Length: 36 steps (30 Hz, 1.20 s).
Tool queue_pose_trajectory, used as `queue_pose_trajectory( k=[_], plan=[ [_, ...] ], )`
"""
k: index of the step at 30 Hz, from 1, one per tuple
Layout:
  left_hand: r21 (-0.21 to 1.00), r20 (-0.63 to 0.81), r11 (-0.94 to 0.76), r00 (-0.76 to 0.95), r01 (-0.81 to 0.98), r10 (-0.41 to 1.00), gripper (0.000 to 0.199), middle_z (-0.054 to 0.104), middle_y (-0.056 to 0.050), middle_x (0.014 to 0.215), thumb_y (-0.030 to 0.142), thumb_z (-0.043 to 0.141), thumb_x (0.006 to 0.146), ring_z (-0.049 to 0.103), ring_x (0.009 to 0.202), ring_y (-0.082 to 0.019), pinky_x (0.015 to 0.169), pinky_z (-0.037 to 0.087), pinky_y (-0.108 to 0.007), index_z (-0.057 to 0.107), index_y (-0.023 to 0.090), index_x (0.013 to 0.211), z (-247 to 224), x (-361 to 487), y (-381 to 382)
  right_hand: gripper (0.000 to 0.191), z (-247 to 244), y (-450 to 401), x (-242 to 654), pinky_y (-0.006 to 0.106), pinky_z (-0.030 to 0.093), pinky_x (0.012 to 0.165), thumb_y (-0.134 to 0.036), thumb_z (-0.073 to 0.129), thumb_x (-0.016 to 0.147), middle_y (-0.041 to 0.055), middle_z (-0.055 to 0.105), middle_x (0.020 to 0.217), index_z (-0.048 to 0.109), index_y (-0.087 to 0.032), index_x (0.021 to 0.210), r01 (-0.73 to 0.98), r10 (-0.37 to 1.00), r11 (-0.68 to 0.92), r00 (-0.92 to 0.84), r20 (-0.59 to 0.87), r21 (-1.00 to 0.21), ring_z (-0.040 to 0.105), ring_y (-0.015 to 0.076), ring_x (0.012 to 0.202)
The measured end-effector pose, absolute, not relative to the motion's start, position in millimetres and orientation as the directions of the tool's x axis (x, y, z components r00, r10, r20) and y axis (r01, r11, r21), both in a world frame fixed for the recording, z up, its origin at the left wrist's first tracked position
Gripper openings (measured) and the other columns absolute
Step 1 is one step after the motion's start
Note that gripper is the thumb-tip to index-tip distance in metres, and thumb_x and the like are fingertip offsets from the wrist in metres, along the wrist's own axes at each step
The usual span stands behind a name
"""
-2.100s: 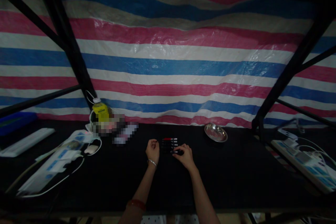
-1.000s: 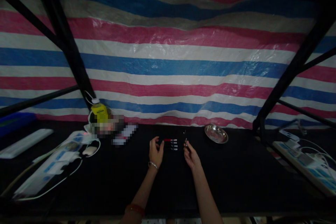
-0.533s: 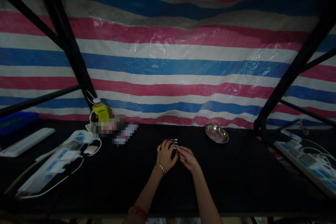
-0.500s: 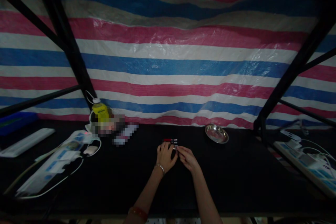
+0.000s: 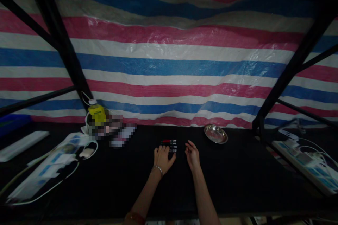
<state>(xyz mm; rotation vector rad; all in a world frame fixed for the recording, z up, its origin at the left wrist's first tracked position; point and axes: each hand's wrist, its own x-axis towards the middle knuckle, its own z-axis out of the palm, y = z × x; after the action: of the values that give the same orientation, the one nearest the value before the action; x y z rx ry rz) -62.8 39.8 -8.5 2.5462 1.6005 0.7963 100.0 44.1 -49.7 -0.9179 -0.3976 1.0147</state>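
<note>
Several slim pieces with silver ends, probably lighters, lie side by side on the black table; the farthest is a red one (image 5: 167,141). My left hand (image 5: 162,158) lies palm down over the near pieces, fingers stretched, its fingertips touching them and covering their left parts. The silver ends (image 5: 173,147) stick out to the right of those fingers. My right hand (image 5: 193,156) hovers a short way to the right of the row, fingers loosely bent and apart, with nothing visible in it.
A round metal dish (image 5: 216,134) stands at the back right. Power strips with cables lie at the left (image 5: 50,165) and right (image 5: 306,163). A yellow bottle (image 5: 97,113) stands at the back left near blurred items. Striped sheeting (image 5: 171,66) hangs behind the table.
My right hand has drawn back to the right from the silver ends it was pinching at. My left hand stays on the row, and more of the silver ends now show.
</note>
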Motion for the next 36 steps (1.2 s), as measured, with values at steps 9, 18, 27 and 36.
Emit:
queue_pose_trajectory(
  k=[9, 18, 27, 36],
  plan=[
    [0.248, 0.393, -0.476, 0.361, 0.844, 0.846, 0.034, 0.06, -0.011, 0.089, 0.045, 0.043, 0.082, 0.048, 0.09, -0.027, 0.084, 0.03, -0.041, 0.062, 0.017, 0.086, -13.6, -65.9, 36.4, 0.028, -60.2, 48.5, 85.4, 0.025, 0.04, 0.051, -0.035, 0.048, 0.074, 0.0021, 0.054, 0.079, 0.057, -0.021, 0.097, -0.028, 0.772, 0.222, 0.616, 0.158, -0.975, 0.047, 0.0107, 0.054],
    [0.236, 0.346, -0.461, 0.369, 0.856, 0.863, 0.037, 0.059, -0.012, 0.091, 0.047, 0.042, 0.082, 0.048, 0.091, -0.028, 0.085, 0.03, -0.042, 0.063, 0.016, 0.089, -12.6, -65.4, 36.2, 0.038, -48.8, 36.7, 79.6, 0.032, 0.044, 0.085, -0.004, 0.034, 0.071, 0.0064, 0.054, 0.09, 0.062, -0.018, 0.091, 0.413, 0.779, 0.218, 0.472, 0.412, -0.884, 0.055, 0.017, 0.088],
    [0.2, 0.33, -0.467, 0.389, 0.861, 0.86, 0.037, 0.055, -0.012, 0.098, 0.045, 0.041, 0.082, 0.045, 0.095, -0.028, 0.086, 0.03, -0.042, 0.059, 0.016, 0.098, -17.0, -67.7, 36.6, 0.039, -50.8, 37.7, 74.3, 0.031, 0.04, 0.094, -0.002, 0.035, 0.074, 0.0088, 0.053, 0.104, 0.064, -0.017, 0.094, 0.508, 0.788, 0.195, 0.427, 0.442, -0.839, 0.053, 0.0175, 0.103],
    [0.237, 0.348, -0.487, 0.395, 0.841, 0.85, 0.026, 0.049, -0.008, 0.099, 0.034, 0.052, 0.075, 0.043, 0.093, -0.025, 0.084, 0.032, -0.037, 0.055, 0.016, 0.095, -13.0, -69.1, 35.7, 0.027, -46.9, 31.5, 74.5, 0.036, 0.041, 0.091, -0.009, 0.049, 0.074, 0.0088, 0.056, 0.101, 0.067, -0.02, 0.091, 0.621, 0.8, 0.191, 0.35, 0.487, -0.76, 0.051, 0.021, 0.102]
  ],
)
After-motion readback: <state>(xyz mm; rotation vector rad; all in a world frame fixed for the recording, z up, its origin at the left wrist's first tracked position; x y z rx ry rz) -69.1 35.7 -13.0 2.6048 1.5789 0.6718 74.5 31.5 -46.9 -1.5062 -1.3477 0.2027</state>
